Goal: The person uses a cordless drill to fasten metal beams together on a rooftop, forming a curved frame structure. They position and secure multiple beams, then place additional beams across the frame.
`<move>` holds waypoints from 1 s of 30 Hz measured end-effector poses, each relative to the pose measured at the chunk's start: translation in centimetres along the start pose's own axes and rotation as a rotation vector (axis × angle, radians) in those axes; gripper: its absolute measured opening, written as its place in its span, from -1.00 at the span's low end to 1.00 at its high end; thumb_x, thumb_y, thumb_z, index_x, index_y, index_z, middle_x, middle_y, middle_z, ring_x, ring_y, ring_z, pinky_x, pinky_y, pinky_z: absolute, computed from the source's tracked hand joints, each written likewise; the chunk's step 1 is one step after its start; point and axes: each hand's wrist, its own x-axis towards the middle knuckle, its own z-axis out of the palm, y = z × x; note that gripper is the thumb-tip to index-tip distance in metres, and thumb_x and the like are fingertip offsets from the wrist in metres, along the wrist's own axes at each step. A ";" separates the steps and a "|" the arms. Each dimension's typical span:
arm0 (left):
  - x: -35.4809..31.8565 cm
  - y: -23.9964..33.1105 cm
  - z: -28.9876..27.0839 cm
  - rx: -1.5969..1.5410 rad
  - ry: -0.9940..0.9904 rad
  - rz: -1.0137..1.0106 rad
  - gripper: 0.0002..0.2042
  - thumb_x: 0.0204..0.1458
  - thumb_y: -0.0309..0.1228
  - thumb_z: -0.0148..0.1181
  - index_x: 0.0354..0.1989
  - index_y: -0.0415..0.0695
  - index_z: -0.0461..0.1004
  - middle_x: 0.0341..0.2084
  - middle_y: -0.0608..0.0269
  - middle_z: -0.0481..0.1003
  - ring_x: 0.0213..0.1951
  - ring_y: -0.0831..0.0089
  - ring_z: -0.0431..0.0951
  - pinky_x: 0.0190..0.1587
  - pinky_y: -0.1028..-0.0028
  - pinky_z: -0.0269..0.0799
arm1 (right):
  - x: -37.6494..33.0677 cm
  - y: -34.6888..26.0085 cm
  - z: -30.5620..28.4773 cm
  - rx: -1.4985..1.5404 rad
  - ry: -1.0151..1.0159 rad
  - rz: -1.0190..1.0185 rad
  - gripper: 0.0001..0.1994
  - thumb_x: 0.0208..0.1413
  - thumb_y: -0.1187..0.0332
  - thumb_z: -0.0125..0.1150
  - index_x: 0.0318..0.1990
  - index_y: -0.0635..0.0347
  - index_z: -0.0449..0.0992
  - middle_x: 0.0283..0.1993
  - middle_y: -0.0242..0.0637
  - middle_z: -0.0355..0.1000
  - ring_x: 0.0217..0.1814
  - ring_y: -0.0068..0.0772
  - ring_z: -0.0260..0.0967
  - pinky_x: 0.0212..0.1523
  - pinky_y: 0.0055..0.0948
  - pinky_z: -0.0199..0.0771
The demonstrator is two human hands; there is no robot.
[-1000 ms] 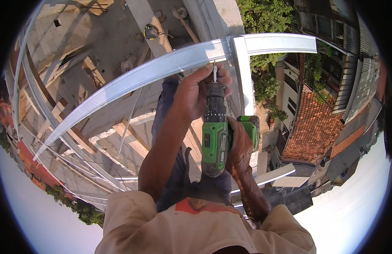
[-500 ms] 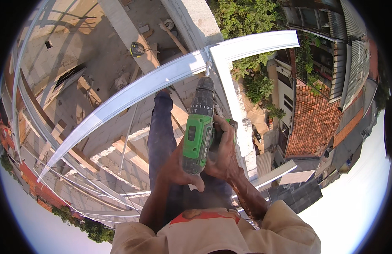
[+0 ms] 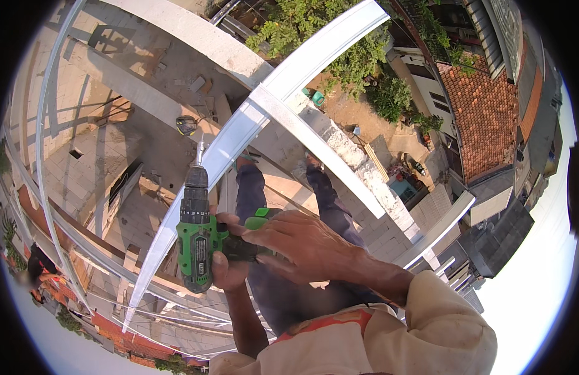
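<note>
A green and black cordless drill (image 3: 194, 250) lies on its side in the air, its chuck pointing away from me and its handle to the right. My left hand (image 3: 230, 270) is closed round the handle. My right hand (image 3: 308, 240) is closed over the green and black battery end of the drill. A silvery socket bit (image 3: 200, 154) sticks out of the chuck, apart from any screw. Beneath the drill runs a long light metal channel (image 3: 242, 128). Another metal channel (image 3: 324, 153) meets it at an angle, beyond my hands.
My legs (image 3: 252, 187) stand high among the framing. A concrete wall top (image 3: 195, 34) runs across the far side. A yellow and black tool, perhaps a tape measure (image 3: 187, 125), rests on a ledge. Rubble and boards lie far below; tiled roofs (image 3: 477, 112) rise at right.
The drill has come away from the joint of the two channels and moved left, rolling onto its side. My right hand has shifted to the battery end. The whole view has turned.
</note>
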 end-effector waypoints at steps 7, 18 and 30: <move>0.1 1.5 -2.0 0.093 -0.076 -0.082 -0.26 0.25 -0.10 0.12 0.40 -0.41 0.04 -0.01 -0.05 0.43 -0.43 0.46 0.45 -0.39 0.44 0.40 | 5.4 11.0 -5.2 -0.336 0.491 0.295 -0.30 0.09 0.11 0.46 0.31 0.24 0.33 0.24 0.09 0.35 0.35 0.12 0.28 0.35 0.03 0.34; 0.6 -2.2 0.9 0.057 -0.035 -0.113 -0.34 0.26 -0.16 0.06 0.38 -0.44 0.16 -0.06 -0.04 0.46 -0.44 0.51 0.47 -0.44 0.51 0.42 | 12.4 18.0 -3.1 -0.609 0.358 0.050 -0.31 -0.07 0.36 0.43 0.25 0.34 0.29 0.29 0.12 0.34 0.48 0.20 0.18 0.51 0.11 0.08; 5.4 -1.8 2.9 0.070 0.074 -0.296 -0.65 0.23 -0.31 0.29 0.12 -0.19 0.47 -0.23 0.26 0.57 -0.49 0.66 0.45 -0.48 0.58 0.38 | 13.6 18.9 -4.0 -0.680 0.171 -0.056 -0.22 -0.01 0.43 0.30 0.41 0.33 0.12 0.40 0.30 0.23 0.40 0.33 0.28 0.42 0.08 0.29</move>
